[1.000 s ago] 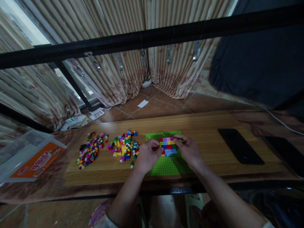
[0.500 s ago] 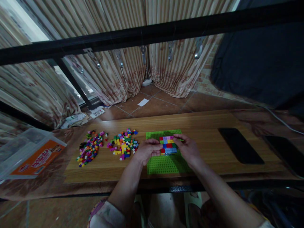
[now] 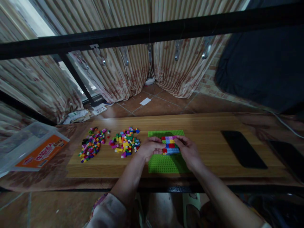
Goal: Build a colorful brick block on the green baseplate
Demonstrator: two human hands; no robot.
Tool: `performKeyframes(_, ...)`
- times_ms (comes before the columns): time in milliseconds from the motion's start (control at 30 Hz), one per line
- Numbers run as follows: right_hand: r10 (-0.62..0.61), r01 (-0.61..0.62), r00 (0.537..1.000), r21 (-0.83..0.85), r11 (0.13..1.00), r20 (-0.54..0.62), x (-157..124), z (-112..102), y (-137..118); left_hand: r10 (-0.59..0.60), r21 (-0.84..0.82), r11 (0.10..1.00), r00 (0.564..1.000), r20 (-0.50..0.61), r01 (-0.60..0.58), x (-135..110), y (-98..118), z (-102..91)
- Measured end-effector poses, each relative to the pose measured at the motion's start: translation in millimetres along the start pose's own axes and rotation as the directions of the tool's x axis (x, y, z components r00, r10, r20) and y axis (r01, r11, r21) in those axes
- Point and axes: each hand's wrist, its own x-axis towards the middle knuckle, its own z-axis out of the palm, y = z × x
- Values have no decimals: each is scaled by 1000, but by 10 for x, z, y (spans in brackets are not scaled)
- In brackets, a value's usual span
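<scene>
- Two hands meet at the centre of the green baseplate, which lies flat on the wooden board directly in front of the person.
- The brick block, stacked in pink, red, yellow and blue rows, sits on the far half of the baseplate, between the two hands.
- The left hand is curled, with its fingertips pressed to the block's left edge. It grips that side.
- The right hand mirrors it, with thumb and fingers closed on the right edge and top corner.
- Judgement: gripping from opposite sides braces the block so it cannot slide or tip on the studs.
- Two piles of loose bricks, the far pile and the near pile, lie left of the baseplate, apart from each other. They are probably kept there for easy reach by the left hand.
- The plastic box with an orange label rests at the far left, off the board. Two dark phones lie well apart to the right, clear of the work area.
- Versus one second ago: the left hand sits higher and closer in on the block.
- The right hand's grip is essentially unchanged.
- The block, baseplate and piles have not moved on the board. The view has shifted slightly, and more of the left sleeve shows.
</scene>
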Motion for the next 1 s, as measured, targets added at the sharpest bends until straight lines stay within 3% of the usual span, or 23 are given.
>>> performKeyframes(200,-7,7,1000,-9,1000,-10,-4,5,-32,86,11,996,992,-88,-85,-78,-58,71)
performKeyframes(367,34,-34,999,-9,999,34,-36,-50,-72,85,18,996,996,-21,-85,-162,-71,16)
performKeyframes(467,75,-74,996,-42,996,39,-24,-95,-50,125,40,991,991,-36,-124,-194,-88,-13)
performKeyframes(867,-20,29,999,-187,982,51,24,-87,71,183,21,983,977,-107,-182,-47,-260,96)
performKeyframes(1000,-40,51,998,-251,967,50,9,-95,65,277,63,961,949,-147,-271,-65,-285,156)
